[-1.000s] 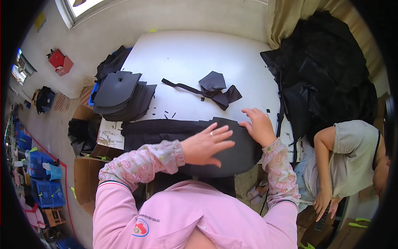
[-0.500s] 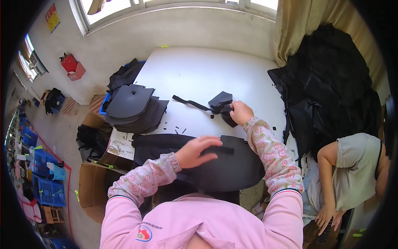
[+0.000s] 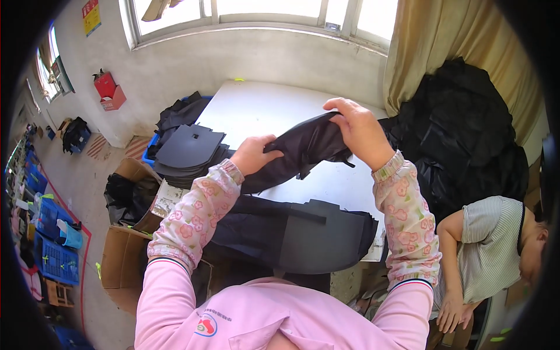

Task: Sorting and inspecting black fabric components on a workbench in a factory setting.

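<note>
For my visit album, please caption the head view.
Left hand and right hand hold black cloth over a white table, near stacked dark panels.

Wearer's hands: 2. Held black cloth: 1. White table: 1. Stack of dark panels: 1 (layers too tight to count). Cardboard boxes, left side: 2. Co-worker: 1.

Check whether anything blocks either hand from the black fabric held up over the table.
Nothing visible does: the left hand and right hand each pinch the black fabric directly. The dark flat panel lies nearer the person's body, not between hands and fabric.
</note>
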The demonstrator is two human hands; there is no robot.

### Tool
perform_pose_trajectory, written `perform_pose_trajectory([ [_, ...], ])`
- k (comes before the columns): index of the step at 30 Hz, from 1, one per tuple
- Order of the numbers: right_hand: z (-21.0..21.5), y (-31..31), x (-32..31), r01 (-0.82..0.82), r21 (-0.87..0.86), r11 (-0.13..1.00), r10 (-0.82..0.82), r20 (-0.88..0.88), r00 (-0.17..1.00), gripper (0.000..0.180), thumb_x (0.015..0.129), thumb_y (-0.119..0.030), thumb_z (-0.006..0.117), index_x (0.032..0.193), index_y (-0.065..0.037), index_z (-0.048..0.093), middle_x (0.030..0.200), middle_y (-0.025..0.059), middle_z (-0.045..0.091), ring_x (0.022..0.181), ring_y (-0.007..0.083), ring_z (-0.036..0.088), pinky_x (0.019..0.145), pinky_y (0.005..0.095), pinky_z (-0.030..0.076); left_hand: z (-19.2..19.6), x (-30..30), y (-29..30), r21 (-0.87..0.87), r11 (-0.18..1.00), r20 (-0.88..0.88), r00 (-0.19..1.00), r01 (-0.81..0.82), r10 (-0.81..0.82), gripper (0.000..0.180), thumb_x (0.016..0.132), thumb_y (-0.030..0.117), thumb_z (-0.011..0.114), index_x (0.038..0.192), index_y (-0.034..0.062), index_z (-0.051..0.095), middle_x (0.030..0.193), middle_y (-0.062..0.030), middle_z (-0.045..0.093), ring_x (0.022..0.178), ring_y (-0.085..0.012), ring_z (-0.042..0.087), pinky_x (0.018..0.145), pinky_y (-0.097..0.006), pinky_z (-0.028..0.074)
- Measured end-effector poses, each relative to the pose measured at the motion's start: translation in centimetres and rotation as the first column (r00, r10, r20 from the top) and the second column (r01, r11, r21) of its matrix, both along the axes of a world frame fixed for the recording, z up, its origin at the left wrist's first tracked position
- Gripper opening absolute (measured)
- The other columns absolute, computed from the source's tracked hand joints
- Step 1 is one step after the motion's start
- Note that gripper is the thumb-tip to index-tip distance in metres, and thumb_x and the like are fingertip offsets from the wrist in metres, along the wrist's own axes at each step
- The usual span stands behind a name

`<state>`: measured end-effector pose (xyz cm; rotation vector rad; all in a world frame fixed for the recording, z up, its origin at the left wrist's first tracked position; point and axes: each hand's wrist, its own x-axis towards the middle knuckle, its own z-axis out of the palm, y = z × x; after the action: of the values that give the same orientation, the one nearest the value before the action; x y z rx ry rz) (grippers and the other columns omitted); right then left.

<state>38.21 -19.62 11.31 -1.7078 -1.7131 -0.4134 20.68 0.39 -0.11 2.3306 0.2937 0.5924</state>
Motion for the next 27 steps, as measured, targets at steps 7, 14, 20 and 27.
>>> perform_pose_trajectory([
  [7,0.4,-1.1,0.8,0.146,-0.013,0.989,-0.145,0.073,0.987,0.017,0.086,-0.011,0.070,0.101,-0.003,0.066,0.088,0.0138,0.070,0.083,0.0293,0.068,0.072,0.0358,0.052,1.9,-3.1,3.4,0.052,0.992,-0.034,0.993,-0.115,0.117,0.051,0.081,0.038,0.077,0.112,-0.0008,0.065,0.105,-0.0224,0.067,0.098,-0.0350,0.065,0.086,-0.039,0.049],
  [14,1.8,1.1,-1.7,-0.234,0.063,0.970,0.145,-0.925,0.352,0.028,0.093,-0.005,0.063,0.120,-0.001,0.059,0.088,0.0047,0.065,0.078,0.0107,0.066,0.064,0.0241,0.054,3.9,-3.1,-6.9,0.399,0.912,0.444,0.891,-0.101,-0.096,0.080,0.070,0.039,0.085,0.135,0.0102,0.048,0.133,-0.0156,0.046,0.123,-0.0358,0.046,0.104,-0.046,0.035],
  [20,2.4,3.3,-4.7,-0.310,0.307,0.900,0.329,-0.944,0.018,0.034,0.095,-0.005,0.062,0.127,-0.001,0.054,0.098,0.0076,0.065,0.085,0.0135,0.067,0.073,0.0241,0.058,3.9,-0.7,-6.7,0.051,0.992,0.718,0.695,-0.115,0.043,0.049,0.073,0.009,0.081,0.114,0.0043,0.054,0.118,-0.0159,0.057,0.104,-0.0294,0.059,0.088,-0.033,0.048],
  [27,2.7,0.2,-6.7,-0.058,0.321,0.945,0.131,-0.210,0.969,0.062,0.080,0.010,0.052,0.138,-0.011,0.049,0.133,0.0143,0.048,0.113,0.0280,0.059,0.099,0.0396,0.048,5.9,-0.9,-2.8,-0.339,0.931,0.692,0.707,0.134,0.150,0.030,0.093,0.012,0.068,0.118,-0.0026,0.062,0.104,-0.0083,0.071,0.091,-0.0126,0.066,0.081,-0.026,0.052],
])
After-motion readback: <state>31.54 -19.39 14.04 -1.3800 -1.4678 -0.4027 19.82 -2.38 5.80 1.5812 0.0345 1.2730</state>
